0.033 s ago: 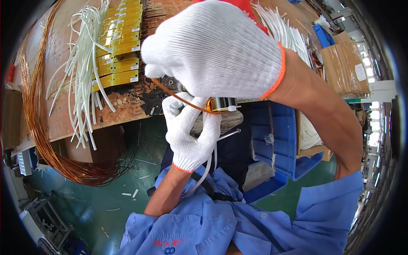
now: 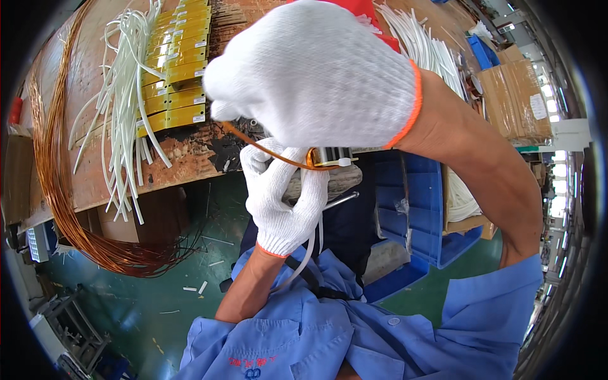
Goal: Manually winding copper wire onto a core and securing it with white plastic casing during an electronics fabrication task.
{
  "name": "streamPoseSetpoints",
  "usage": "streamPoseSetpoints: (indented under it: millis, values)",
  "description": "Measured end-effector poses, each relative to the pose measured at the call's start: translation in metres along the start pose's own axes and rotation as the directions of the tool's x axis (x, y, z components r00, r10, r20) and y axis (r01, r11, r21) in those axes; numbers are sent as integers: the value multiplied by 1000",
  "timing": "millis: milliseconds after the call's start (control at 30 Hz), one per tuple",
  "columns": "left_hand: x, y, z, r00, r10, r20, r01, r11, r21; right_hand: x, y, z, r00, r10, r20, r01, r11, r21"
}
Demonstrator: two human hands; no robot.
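My right hand (image 2: 310,79), in a white knit glove with an orange cuff, is closed in a fist above the table edge. From its finger side runs a copper-coloured wire (image 2: 259,147) down to a small part. That part has a wound copper coil (image 2: 311,157) beside a silvery metal block (image 2: 329,154). My left hand (image 2: 286,193), gloved too, grips the coil end with thumb and fingers. A white tube (image 2: 306,258) hangs below it. My right hand hides some of the part and the wire's far end.
On the wooden table (image 2: 190,166) lie white sleeving tubes (image 2: 126,95), yellow film strips (image 2: 180,69) and a bundle of copper wire (image 2: 54,171) drooping over the edge. A grey worn block (image 2: 345,180) with a metal rod (image 2: 342,201) sits beneath my hands. Blue bins (image 2: 421,209) stand to the right.
My right hand has shifted slightly left, drawing the wire with it. My left hand has barely moved.
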State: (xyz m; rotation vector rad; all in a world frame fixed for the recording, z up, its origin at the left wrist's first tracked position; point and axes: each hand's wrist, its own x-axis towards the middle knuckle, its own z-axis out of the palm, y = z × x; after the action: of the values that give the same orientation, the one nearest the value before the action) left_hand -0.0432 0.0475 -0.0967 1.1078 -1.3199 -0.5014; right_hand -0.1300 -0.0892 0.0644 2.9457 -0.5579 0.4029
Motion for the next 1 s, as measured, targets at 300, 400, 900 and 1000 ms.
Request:
streamPoseSetpoints:
  millis: [300, 400, 900, 1000]
  values:
    - [1, 0, 5, 998, 48, -40, -46, 999, 27, -97, 57, 5, 910, 372, 182, -414, 842, 345]
    - [6, 8, 5, 990, 139, -31, -134, 982, 134, -169, -17, -23, 752, 639, 159, -639, 650, 411]
    - [15, -16, -17, 919, 38, 392, 44, 979, -197, -6, -61, -58, 768, 153, 622, -142, 988, -69]
    - [17, -14, -36, 826, -71, 560, 195, 967, -166, 21, -29, -51, 665, 36, 746, -114, 992, 53]
